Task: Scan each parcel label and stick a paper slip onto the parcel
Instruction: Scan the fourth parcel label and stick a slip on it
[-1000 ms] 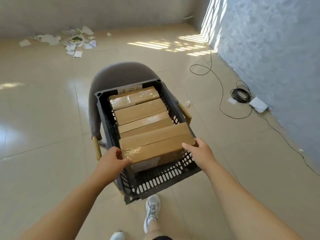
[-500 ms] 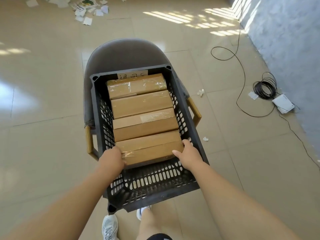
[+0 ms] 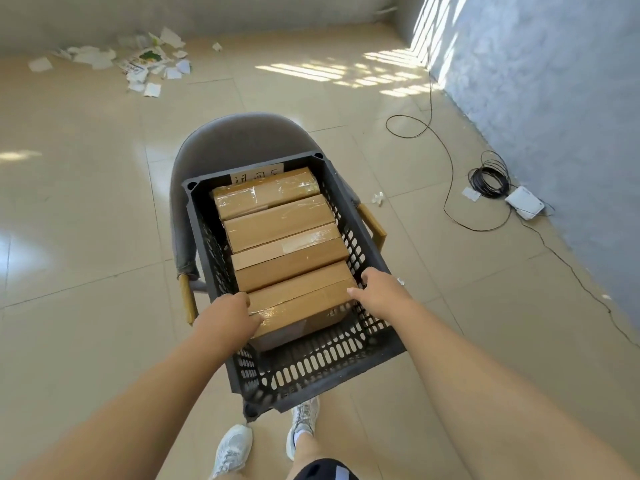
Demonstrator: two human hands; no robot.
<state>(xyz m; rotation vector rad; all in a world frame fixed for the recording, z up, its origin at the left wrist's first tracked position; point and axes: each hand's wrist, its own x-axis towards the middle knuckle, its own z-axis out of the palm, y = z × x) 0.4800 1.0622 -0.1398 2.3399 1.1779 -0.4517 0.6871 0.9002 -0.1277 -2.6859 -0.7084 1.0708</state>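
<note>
Both bare arms reach forward and down, the left hand (image 3: pixel 225 318) and right hand (image 3: pixel 381 292) gripping opposite ends of one parcel (image 3: pixel 304 301), knuckles facing up.

Four taped cardboard parcels (image 3: pixel 287 247) lie side by side, apparently flat.

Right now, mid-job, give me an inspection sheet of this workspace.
Surface: grey chair holds the black crate, on tiled floor.
Job's things: four cardboard parcels in a row in the crate; no scanner or slips seen.
Clutter: paper scraps by the far wall.
Hands: left hand and right hand grip the nearest parcel at its ends.
Cables: black cable trails and coils on the floor beside a white box.
Surroundings: grey wall on the right; sunlight patches.
</note>
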